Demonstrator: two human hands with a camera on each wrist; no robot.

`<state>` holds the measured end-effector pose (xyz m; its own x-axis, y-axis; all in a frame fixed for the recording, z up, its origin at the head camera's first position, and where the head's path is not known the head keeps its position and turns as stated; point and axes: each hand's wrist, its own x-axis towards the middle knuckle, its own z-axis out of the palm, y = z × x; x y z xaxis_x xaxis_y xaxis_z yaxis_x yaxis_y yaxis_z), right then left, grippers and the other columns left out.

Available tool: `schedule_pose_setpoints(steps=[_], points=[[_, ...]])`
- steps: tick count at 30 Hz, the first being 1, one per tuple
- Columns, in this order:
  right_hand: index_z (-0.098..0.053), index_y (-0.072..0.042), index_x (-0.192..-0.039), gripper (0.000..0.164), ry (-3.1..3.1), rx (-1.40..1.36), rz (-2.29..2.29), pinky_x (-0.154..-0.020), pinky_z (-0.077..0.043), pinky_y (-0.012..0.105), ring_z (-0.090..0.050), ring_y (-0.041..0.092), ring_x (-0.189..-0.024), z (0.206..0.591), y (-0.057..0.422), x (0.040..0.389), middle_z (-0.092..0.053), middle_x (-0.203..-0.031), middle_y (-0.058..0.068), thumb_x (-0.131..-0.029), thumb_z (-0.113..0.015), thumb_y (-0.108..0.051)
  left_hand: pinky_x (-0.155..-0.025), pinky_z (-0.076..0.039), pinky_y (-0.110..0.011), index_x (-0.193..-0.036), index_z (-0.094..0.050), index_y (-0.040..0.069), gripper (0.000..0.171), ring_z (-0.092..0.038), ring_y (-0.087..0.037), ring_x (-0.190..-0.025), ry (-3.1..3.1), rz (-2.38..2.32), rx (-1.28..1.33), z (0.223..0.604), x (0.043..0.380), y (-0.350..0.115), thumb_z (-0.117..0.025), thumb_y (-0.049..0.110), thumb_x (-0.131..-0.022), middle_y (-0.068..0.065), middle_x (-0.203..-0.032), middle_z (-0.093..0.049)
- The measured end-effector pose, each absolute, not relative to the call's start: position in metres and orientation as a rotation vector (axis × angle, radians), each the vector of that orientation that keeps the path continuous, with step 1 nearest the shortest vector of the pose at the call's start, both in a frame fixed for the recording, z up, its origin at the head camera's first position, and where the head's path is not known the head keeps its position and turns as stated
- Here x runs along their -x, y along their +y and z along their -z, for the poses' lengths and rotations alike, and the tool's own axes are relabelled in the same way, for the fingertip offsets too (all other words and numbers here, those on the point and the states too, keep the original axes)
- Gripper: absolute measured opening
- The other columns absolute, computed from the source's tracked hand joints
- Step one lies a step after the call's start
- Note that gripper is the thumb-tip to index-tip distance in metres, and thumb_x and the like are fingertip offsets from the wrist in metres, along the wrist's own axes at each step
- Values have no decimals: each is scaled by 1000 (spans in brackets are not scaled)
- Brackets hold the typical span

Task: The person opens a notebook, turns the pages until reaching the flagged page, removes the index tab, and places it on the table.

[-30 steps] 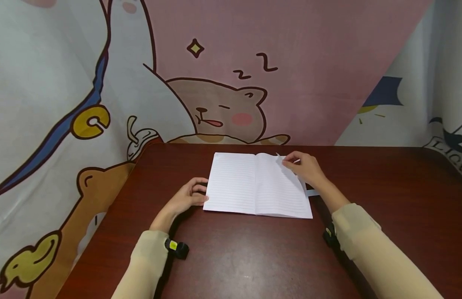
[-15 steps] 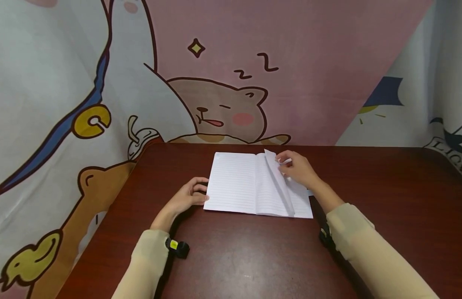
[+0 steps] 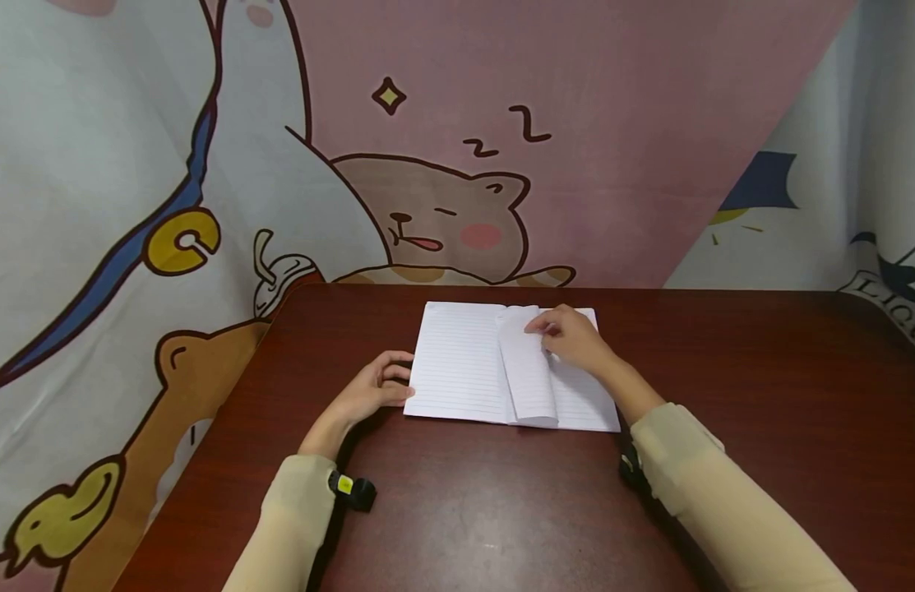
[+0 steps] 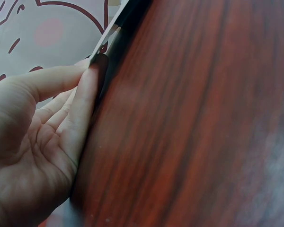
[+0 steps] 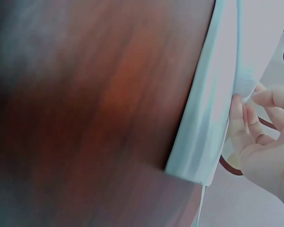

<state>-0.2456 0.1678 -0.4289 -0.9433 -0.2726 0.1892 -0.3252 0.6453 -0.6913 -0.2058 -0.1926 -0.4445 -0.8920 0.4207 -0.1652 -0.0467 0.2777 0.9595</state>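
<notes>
A notebook (image 3: 457, 362) with ruled white pages lies spread on the dark wooden table. At its left edge my left hand (image 3: 364, 395) pinches the margin between thumb and fingers, as the left wrist view shows closely (image 4: 42, 127). Over the right half, one page (image 3: 529, 374) is lifted and curls towards the spine. My right hand (image 3: 575, 341) pinches that page near its upper outer corner. In the right wrist view, the thumb and fingertips of the right hand (image 5: 267, 137) meet at the page corner. Beneath, the right-hand pages of the notebook lie flat.
The brown table (image 3: 487, 501) stretches around the notebook on both sides and in front. Behind it hangs a cartoon-printed cloth (image 3: 612, 148). A black wrist camera (image 3: 353, 492) sits on the left wrist.
My right hand has moved left, bringing the page from the right side over towards the spine. The left hand has stayed on the notebook's left edge.
</notes>
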Motion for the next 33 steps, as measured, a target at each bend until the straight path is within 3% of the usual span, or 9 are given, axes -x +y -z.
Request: schedule_pose_setpoints(steps=[4,10,15,20,25,33], points=[[-73,0,-108,34,-2777,-551,-1211,-85,-49,40,-64,36,-98,428,165,245,-61,-105,21,-80,-56,9,-82,-56,-28,-145,-37,-2,57,-65,-9,-89,2165,-1651,-335,445,206,-192,-63,0,-95,-22,-121,-59],[-66,0,-114,27,-2804,-464,-1314,-79,-52,33,-65,35,-100,430,159,245,-61,-109,21,-87,-68,1,-81,-56,-27,-145,-37,-2,57,-65,-9,-88,2158,-1658,-341,446,206,-192,-63,-1,-94,-24,-121,-59],[-67,1,-110,23,-2808,-401,-1390,-73,-54,25,-67,33,-99,431,153,245,-62,-111,21,-89,-71,-6,-80,-56,-27,-145,-37,-3,57,-65,-9,-88,2158,-1659,-342,447,206,-192,-63,-1,-94,-24,-121,-59],[-70,0,-112,24,-2799,-396,-1430,-71,-55,24,-68,32,-98,430,150,244,-60,-114,21,-89,-64,-2,-80,-56,-27,-144,-37,-3,57,-65,-9,-88,2164,-1655,-339,447,206,-192,-63,-1,-94,-25,-121,-59],[-70,-1,-116,39,-2812,-429,-1397,-70,-50,23,-65,29,-93,432,147,245,-58,-117,21,-82,-54,7,-82,-57,-29,-145,-38,-1,57,-66,-9,-89,2177,-1641,-335,447,206,-193,-63,-1,-94,-24,-121,-60],[-61,0,-124,37,-2818,-385,-1490,-65,-53,24,-64,28,-92,432,139,244,-56,-119,23,-87,-67,0,-82,-58,-29,-144,-41,2,56,-65,-10,-90,2185,-1644,-300,448,207,-192,-65,0,-93,-18,-120,-62]])
